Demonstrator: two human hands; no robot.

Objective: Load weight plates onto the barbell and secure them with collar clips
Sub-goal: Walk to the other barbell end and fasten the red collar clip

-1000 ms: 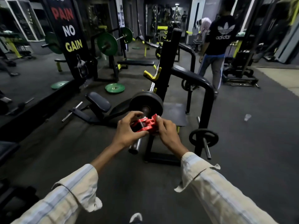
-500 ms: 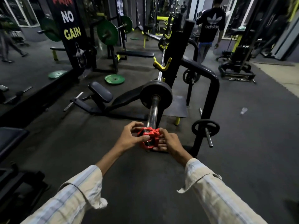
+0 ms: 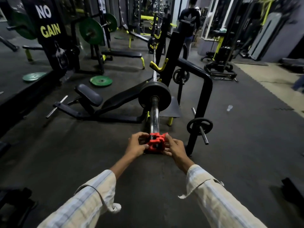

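While both your left hand (image 3: 137, 144) and right hand (image 3: 176, 148) pinch the rigid red plastic collar clip (image 3: 156, 142) at the steel barbell sleeve (image 3: 154, 116) end, hold its sides firmly; it looks light.

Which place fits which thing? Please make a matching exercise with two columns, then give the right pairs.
Things:
1. red collar clip
2. black weight plate
3. green plate
4. small black plate

Places:
A. flat on the floor
B. on a storage peg of the rack
C. held by the left hand and right hand at the barbell's near end
D. loaded further up the barbell sleeve

Pairs: 1-C, 2-D, 3-A, 4-B
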